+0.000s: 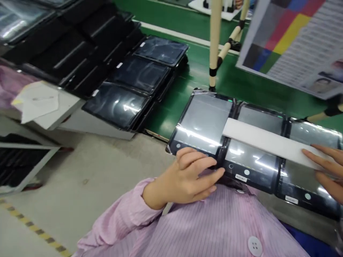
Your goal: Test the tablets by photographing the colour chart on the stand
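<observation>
Three dark trays with glossy screen-like panels lie side by side: a left one [203,117], a middle one [252,157] and a right one [302,182]. Across the middle and right ones rests a long white strip [262,141], its left end reaching the left panel's edge. My left hand [193,175] is at the near edge of the left and middle panels, fingers spread and bent, holding nothing. At the right border of the picture my right hand [328,164] has its fingers stretched out over the strip's right end; part of it is cut off.
Stacks of similar dark panels [118,103] stand at the left on a green surface [166,117]. Beige pipes [215,35] rise behind the panels, with a colourful printed sheet [300,43] at the upper right. Papers [40,100] lie on a white box at the left.
</observation>
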Tool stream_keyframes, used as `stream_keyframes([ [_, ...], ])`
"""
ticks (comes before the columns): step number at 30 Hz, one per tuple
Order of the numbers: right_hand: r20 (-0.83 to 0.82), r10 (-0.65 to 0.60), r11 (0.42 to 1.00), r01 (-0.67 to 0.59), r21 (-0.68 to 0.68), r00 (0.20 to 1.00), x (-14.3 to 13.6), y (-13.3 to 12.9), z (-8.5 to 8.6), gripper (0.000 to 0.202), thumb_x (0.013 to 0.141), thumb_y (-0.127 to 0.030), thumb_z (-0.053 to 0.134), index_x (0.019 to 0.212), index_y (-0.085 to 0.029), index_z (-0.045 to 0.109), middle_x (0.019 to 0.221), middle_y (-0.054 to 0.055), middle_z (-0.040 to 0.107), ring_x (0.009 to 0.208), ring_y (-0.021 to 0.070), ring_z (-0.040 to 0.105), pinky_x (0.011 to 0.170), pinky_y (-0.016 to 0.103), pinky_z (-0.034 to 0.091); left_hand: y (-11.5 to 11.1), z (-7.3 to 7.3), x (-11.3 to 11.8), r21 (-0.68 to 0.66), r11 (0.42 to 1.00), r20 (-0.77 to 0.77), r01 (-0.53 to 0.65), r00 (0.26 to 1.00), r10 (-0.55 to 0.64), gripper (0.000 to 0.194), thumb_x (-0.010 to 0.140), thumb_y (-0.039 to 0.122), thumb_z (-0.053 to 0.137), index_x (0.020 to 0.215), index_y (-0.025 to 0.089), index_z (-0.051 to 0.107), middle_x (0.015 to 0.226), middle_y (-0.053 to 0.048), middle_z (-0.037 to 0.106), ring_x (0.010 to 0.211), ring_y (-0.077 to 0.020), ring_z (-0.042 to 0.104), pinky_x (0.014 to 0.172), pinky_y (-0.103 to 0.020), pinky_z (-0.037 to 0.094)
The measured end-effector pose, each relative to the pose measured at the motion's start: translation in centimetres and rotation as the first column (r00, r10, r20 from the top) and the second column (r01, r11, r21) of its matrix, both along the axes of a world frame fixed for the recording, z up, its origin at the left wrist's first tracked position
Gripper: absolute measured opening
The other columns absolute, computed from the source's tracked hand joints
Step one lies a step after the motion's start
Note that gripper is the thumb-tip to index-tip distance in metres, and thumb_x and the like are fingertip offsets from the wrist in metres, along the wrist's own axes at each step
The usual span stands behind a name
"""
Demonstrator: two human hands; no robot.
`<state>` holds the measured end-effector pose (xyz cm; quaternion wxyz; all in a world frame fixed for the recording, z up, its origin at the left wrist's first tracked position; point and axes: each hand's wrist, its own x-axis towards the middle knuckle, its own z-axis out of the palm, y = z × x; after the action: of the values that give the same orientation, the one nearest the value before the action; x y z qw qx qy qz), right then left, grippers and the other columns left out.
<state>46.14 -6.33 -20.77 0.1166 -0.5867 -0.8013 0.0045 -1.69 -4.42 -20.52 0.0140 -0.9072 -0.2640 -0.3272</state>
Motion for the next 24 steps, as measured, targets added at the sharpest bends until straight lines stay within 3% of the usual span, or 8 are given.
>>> stream_keyframes([
  [3, 0.003, 0.016, 1.0, -0.016, 0.015, 1.0, 3.7, -2.1, -0.3, 0.059, 0.097, -0.045, 0.057, 0.153, -0.062, 0.049, 0.155, -0.005, 0.06, 0.12, 0.0364, 0.069, 0.101, 0.062, 0.055, 0.3, 0.0, 2.4, -0.073, 0.995, -0.127, 0.061, 0.989, -0.07, 0.033, 0.102, 0.038, 0.061, 0.13, 0.03, 0.075, 0.113, -0.008, 0.067, 0.113, -0.0283, 0.048, 0.107, -0.045, 0.042],
  [6, 0.007, -0.094, 0.996, 0.094, 0.003, 0.996, 7.0, -5.4, -0.2, 0.055, 0.098, -0.044, 0.056, 0.151, -0.059, 0.053, 0.151, -0.003, 0.063, 0.122, 0.0364, 0.068, 0.103, 0.062, 0.054, 0.6, -0.3, 3.9, -0.093, 0.991, -0.186, 0.097, 0.976, -0.113, 0.034, 0.103, 0.04, 0.061, 0.132, 0.029, 0.074, 0.115, -0.01, 0.066, 0.115, -0.0297, 0.049, 0.11, -0.047, 0.039],
  [10, -0.019, -0.183, 0.983, 0.183, 0.003, 0.983, 8.1, -8.5, -0.2, 0.055, 0.099, -0.039, 0.055, 0.15, -0.061, 0.053, 0.15, -0.006, 0.064, 0.122, 0.0349, 0.068, 0.103, 0.06, 0.054, 0.9, -0.5, 5.0, -0.12, 0.987, -0.238, 0.105, 0.962, -0.131, 0.034, 0.106, 0.042, 0.055, 0.126, 0.026, 0.077, 0.114, -0.011, 0.067, 0.11, -0.0306, 0.051, 0.103, -0.049, 0.042],
  [18, -0.067, -0.192, 0.979, 0.196, 0.051, 0.979, 6.6, -8.4, -0.5, 0.065, 0.096, -0.03, 0.056, 0.151, -0.064, 0.05, 0.152, -0.009, 0.062, 0.125, 0.0343, 0.068, 0.107, 0.062, 0.054, 1.3, 1.5, 7.5, -0.105, 0.974, -0.171, 0.2, 0.961, -0.215, 0.032, 0.102, 0.039, 0.059, 0.125, 0.024, 0.075, 0.106, -0.011, 0.069, 0.104, -0.0294, 0.054, 0.097, -0.048, 0.047],
  [24, -0.071, -0.154, 0.984, 0.159, 0.074, 0.985, 7.2, -7.8, 0.1, 0.047, 0.097, -0.021, 0.055, 0.138, -0.036, 0.072, 0.143, 0.007, 0.069, 0.123, 0.0339, 0.07, 0.102, 0.057, 0.056, 1.0, 2.2, 13.8, -0.149, 0.944, -0.213, 0.294, 0.923, -0.321, 0.028, 0.098, 0.029, 0.068, 0.125, 0.023, 0.074, 0.112, -0.008, 0.07, 0.106, -0.0275, 0.054, 0.105, -0.046, 0.043],
])
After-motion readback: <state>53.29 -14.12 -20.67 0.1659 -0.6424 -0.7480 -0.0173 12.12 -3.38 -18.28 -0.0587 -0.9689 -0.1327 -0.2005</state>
